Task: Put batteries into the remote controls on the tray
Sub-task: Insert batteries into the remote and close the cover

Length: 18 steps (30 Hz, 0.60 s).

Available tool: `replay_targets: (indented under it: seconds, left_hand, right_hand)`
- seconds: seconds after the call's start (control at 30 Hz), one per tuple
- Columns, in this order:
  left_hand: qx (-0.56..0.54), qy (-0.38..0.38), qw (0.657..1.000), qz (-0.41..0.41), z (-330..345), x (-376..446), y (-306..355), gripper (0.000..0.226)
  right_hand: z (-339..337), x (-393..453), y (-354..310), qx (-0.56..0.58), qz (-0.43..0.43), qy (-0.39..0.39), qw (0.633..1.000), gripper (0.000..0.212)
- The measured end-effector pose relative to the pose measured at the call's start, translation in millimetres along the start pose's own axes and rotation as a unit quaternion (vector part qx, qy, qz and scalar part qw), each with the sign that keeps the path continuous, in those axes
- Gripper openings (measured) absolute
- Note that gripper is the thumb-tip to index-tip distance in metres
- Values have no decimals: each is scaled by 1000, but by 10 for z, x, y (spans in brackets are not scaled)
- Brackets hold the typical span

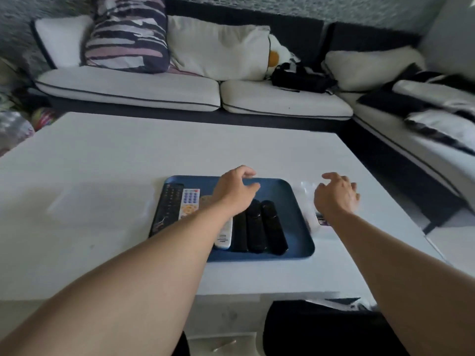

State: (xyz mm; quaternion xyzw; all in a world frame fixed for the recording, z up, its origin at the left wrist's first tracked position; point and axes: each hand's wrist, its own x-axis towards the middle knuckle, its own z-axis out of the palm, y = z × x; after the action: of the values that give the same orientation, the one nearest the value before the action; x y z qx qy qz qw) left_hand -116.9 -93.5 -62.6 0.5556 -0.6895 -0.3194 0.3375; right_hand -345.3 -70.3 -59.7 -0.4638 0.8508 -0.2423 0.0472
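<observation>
Two bare hands reach over our white table (pixel 102 160). Left hand (pixel 235 190) hovers above the blue tray (pixel 299 227), fingers loosely curled and spread, gripping nothing. Right hand (pixel 336 195) sits just off the tray's right edge over a clear plastic bag (pixel 305 191); fingers relaxed, slightly bent. We can't tell if they touch the bag. A small printed pack (pixel 322 219) peeks out by the right wrist; contents too blurry to read. On the tray, L to R: black remote (pixel 167 209) at the left rim, white remote w/ blue buttons (pixel 189 202), another white remote (pixel 224 236) partly under our left forearm, then three black remotes (pixel 259 227) side by side, touching. White sofa (pixel 154 88) w/ cushions behind the table.
</observation>
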Motion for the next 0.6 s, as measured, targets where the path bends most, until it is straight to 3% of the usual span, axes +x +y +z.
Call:
replay_targets:
  seconds: [0.17, 0.27, 0.37, 0.5, 0.6]
  left_hand:
    - [-25, -161, 987, 6, 628, 6, 275, 67]
    - [-19, -216, 976, 3, 936, 52, 332, 97]
    - [-3, -255, 967, -7, 1114, 47, 362, 124]
    - [16, -251, 968, -13, 1253, 0, 380, 138]
    - [-1, -218, 976, -24, 1297, -16, 378, 142]
  right_hand:
    - [-4, 219, 539, 178, 134, -104, 969, 51]
    - [-7, 338, 660, 229, 148, -136, 952, 18]
    - [-46, 408, 670, 272, 159, -142, 938, 18]
    - [12, 471, 723, 312, 161, -177, 919, 47]
    - [3, 478, 727, 331, 167, -178, 911, 49]
